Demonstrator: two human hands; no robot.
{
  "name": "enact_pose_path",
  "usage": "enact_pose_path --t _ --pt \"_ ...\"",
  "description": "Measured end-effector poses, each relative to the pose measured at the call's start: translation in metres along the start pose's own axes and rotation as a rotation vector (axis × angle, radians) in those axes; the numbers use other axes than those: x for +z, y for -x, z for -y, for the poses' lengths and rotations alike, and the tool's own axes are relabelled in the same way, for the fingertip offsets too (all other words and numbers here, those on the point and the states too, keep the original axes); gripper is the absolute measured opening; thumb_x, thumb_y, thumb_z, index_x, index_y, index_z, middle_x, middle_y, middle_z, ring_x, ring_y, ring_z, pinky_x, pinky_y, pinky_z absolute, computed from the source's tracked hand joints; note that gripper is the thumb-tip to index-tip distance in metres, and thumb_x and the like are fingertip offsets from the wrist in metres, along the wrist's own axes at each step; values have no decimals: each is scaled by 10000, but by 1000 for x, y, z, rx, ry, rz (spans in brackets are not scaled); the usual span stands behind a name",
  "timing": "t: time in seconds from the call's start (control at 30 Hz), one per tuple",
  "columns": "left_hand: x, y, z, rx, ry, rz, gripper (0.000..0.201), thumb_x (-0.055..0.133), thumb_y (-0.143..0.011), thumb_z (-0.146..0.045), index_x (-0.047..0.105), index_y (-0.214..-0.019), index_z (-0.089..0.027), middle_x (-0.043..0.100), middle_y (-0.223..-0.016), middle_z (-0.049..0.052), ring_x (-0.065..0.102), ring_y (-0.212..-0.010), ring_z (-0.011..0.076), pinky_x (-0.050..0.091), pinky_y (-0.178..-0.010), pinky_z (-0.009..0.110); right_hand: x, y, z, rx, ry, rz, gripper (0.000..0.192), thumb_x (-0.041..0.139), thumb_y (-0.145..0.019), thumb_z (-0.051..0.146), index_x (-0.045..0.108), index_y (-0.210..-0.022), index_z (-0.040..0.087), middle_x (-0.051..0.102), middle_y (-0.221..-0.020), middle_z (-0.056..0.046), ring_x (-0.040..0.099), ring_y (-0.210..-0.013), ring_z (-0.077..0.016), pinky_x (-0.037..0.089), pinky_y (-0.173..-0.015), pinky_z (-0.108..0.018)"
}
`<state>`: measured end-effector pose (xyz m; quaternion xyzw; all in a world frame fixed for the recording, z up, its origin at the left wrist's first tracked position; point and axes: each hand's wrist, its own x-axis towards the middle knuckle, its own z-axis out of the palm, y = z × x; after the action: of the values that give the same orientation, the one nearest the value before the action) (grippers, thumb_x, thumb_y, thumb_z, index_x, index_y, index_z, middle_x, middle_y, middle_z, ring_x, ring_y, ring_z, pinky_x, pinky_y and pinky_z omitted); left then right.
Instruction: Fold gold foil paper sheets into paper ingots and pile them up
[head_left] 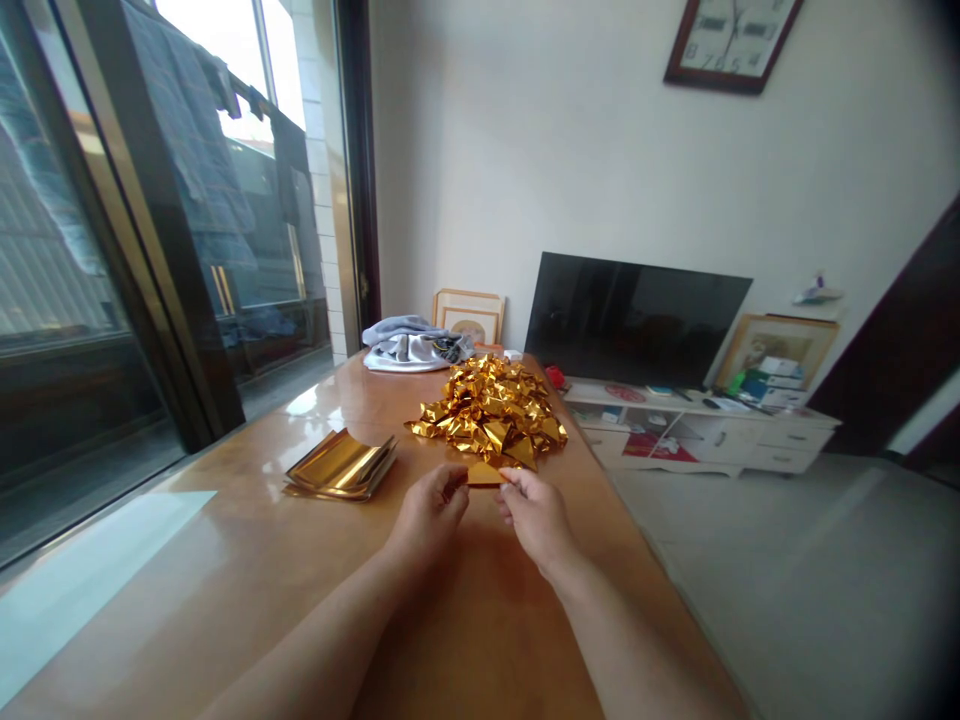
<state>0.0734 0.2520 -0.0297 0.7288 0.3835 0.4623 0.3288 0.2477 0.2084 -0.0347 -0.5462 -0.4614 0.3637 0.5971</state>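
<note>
Head view: the left hand [429, 515] and the right hand [534, 515] each pinch one side of a folded gold foil piece [486, 474], grips pressed together on it, just above the wooden surface [247, 570]. Right behind the piece lies a heap of folded gold foil [491, 410]. Left of that heap rests a stack of flat gold sheets [341, 466]; beyond it, bundled cloth [412, 345].

Head camera looks forward, down along table [225, 560]; hands near, room beyond; single view
</note>
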Motion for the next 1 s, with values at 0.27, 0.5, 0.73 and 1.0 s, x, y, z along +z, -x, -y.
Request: enact_pose_path --t 0.27,0.5,0.73,1.0 --pt "6 -1 5 -128 179 35 424 558 -875 -288 641 -1257 -125 739 -1094 111 688 -893 222 531 -822 340 1 0 -1 -128 141 19 382 556 -857 343 686 -1180 185 730 -883 -54 634 -659 -168 505 -596 -278" --pt "8 -1 9 -157 236 -29 393 655 -800 -232 702 -1180 -144 725 -1179 110 660 -1082 249 475 -981 348 0 0 -4 -110 171 8 460 555 -865 361 655 -1270 168 739 -976 -89 669 -699 -182 538 -636 -302" --pt "8 2 -3 -326 401 -27 443 704 -781 -279 649 -1174 -84 731 -947 100 638 -744 155 501 -707 273 0 1 -2 -29 89 16 476 560 -866 371 630 -1289 164 724 -931 -77 639 -675 -163 521 -605 -279" --pt "8 -1 -3 -252 387 -65 366 671 -767 -222 713 -1111 -107 743 -956 87 613 -749 144 480 -731 265 1 2 0 -4 82 25 484 573 -849 346 620 -1293 160 715 -886 -65 636 -675 -163 521 -614 -283"
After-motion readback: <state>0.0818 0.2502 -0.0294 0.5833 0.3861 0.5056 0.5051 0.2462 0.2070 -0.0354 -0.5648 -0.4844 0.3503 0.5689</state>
